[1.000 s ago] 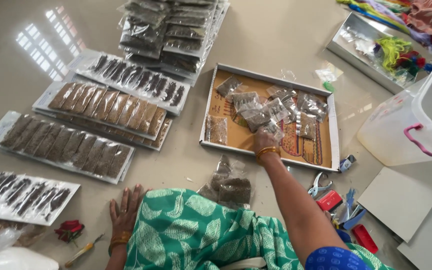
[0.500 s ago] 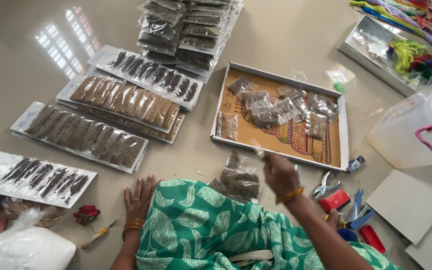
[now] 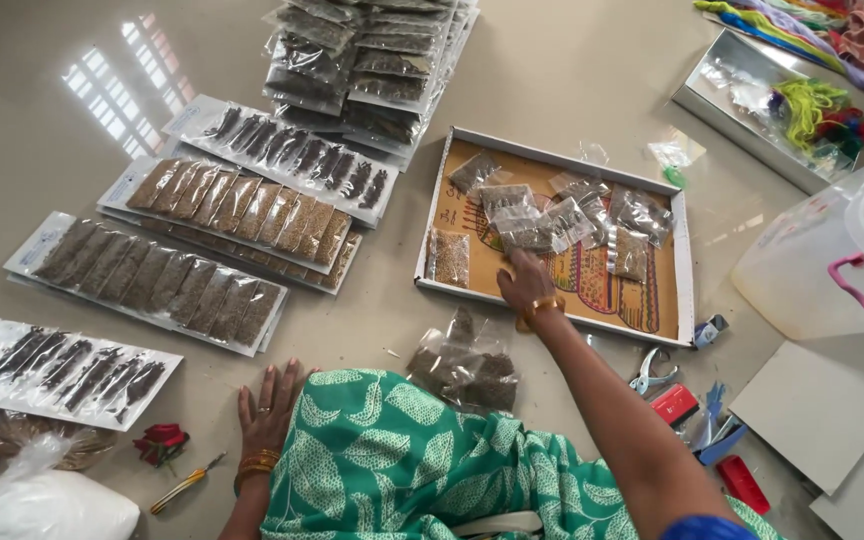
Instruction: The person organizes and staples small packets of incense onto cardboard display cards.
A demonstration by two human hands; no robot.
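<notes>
Bare floor [image 3: 572, 90] beyond tray [image 3: 687, 270]; packet stacks [image 3: 372, 60] left, perhaps tools [image 3: 652, 372] right

The person wears a green garment [image 3: 402, 450] printed with pale leaf shapes — at four o'clock, a blue sleeve edge [image 3: 704, 527]. Gold bangles circle both wrists — the left hand [image 3: 267, 405] has a ring, the right hand [image 3: 524, 281] none visible.

left hand [image 3: 267, 405]: flat, palm down, fingers spread, bangles at wrist, arm straight down from body | right hand [image 3: 525, 283]: arm stretched forward, wrist bangle, palm down, fingers curled and pointing away; grip can't tell
</notes>
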